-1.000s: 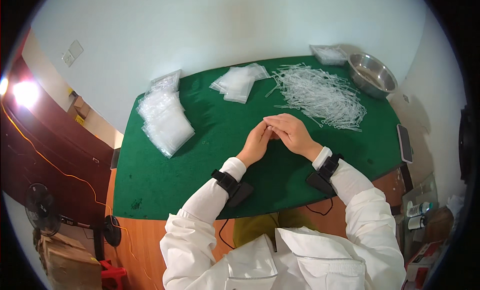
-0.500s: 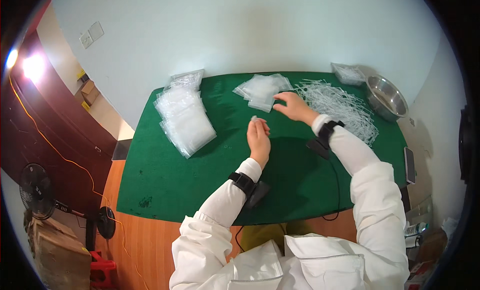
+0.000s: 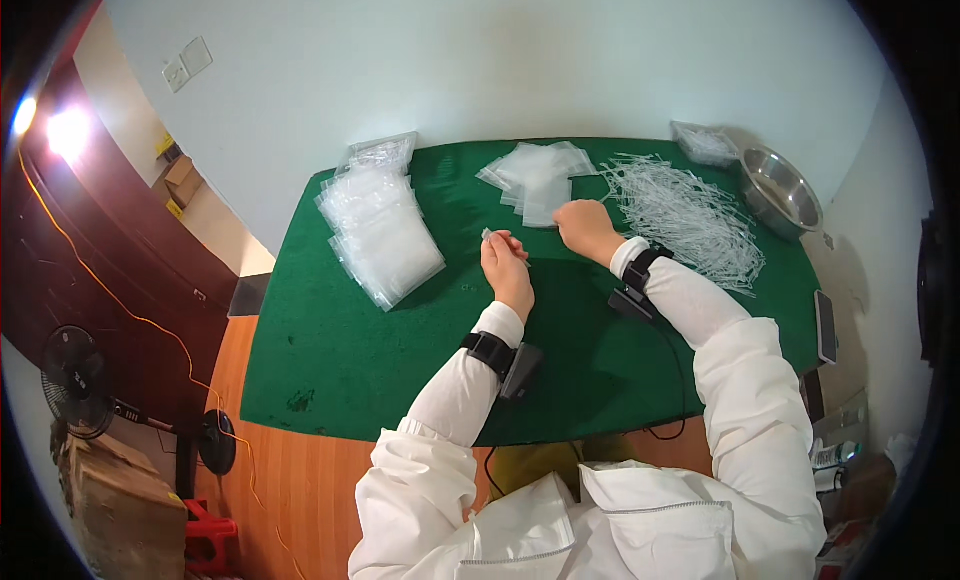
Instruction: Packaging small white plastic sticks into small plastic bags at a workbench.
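Note:
My left hand (image 3: 508, 272) is closed above the middle of the green table, and a small pale, clear tip shows at its thumb and forefinger. The rest of what it holds is hidden by the fingers. To its right, my right hand (image 3: 588, 230) is closed with its fingertips at the lower right edge of a clear plastic bag (image 3: 545, 202). This bag lies at the near side of a loose fan of similar flat bags (image 3: 535, 163). Just beyond my right hand spreads a big heap of thin clear plastic sticks (image 3: 685, 220).
Left on the green table (image 3: 340, 370) lies a stack of clear bags (image 3: 385, 245), with a filled bag (image 3: 385, 152) behind. At the far right are another filled bag (image 3: 706, 143) and a steel bowl (image 3: 780, 192). A phone-like dark slab (image 3: 825, 327) lies at the right edge.
My right hand has closed from spread fingers and come slightly nearer at the bag's edge. The nearest bag has shifted right and turned. My left hand stays closed, with its wrist turned a little.

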A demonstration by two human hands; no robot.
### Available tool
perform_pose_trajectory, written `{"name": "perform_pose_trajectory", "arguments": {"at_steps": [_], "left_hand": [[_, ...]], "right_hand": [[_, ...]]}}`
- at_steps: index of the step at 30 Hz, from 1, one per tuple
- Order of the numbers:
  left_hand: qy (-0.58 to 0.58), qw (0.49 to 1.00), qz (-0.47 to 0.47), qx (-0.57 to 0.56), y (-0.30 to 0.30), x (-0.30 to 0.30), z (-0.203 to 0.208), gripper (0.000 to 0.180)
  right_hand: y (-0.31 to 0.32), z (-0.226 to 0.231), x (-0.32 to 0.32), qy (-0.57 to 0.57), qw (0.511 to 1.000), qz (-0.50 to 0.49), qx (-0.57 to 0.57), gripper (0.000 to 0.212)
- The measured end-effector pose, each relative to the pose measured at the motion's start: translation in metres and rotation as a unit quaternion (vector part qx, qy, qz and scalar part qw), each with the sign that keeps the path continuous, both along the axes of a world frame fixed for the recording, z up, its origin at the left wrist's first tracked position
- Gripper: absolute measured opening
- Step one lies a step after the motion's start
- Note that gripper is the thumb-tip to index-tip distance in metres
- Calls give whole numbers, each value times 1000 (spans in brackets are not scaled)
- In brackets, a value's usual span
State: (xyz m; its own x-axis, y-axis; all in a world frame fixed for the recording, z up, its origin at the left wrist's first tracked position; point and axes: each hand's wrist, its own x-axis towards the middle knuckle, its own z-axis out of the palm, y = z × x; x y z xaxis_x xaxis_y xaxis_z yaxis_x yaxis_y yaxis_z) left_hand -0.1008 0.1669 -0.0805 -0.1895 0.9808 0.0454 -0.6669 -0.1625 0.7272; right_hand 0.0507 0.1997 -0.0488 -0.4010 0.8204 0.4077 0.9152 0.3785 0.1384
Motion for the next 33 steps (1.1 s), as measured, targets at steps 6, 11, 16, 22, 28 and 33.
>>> {"name": "perform_pose_trajectory", "arguments": {"at_steps": [6,11,16,22,28,33], "left_hand": [[10,1000,-1,12,-5,3,5,22],[59,997,-34,39,-9,2,8,22],[152,976,-136,80,-26,16,14,20],[127,954,-265,65,-40,25,17,19],[140,957,-250,42,-44,24,18,17],[196,953,-229,41,-39,21,20,15]], "right_hand": [[-7,16,3,186,982,-25,6,11],[-32,37,-3,240,970,-30,-1,10],[-82,43,-4,255,965,39,54,10],[-124,31,-7,262,956,73,112,10],[-127,27,6,331,931,132,72,12],[-115,16,29,433,882,162,-89,32]]}}
